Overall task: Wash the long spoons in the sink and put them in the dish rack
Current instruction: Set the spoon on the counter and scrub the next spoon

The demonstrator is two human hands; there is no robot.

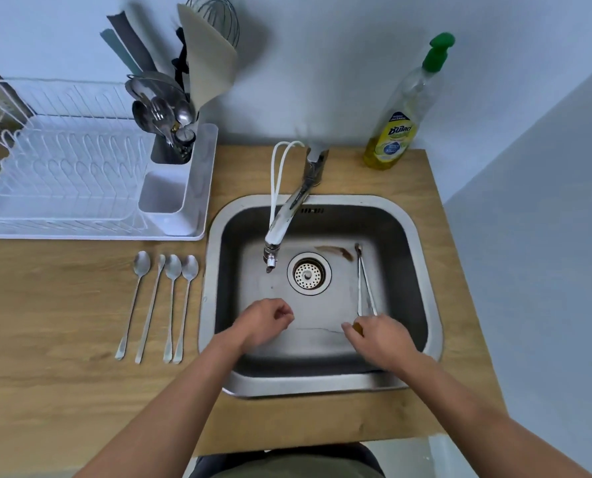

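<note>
Two long spoons [365,281] lie in the sink [422,257], their handles pinched by the right hand [379,336]; four more [163,305] wait on the counter [63,339]. The left hand [265,322] hovers, fingers loosely curled around nothing. Best to grip firmly and bring the bowls under the tap [280,232].

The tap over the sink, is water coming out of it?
Off, it seems. No stream shows below the tap's nozzle, and the sink floor under it looks free of splashing.

Dish soap bottle [396,132], green pump cap, upright at back right of wooden desk [63,391]. Faucet [287,219] angled over basin. Whisk [215,19], grey cloth [208,60] against wall.
</note>
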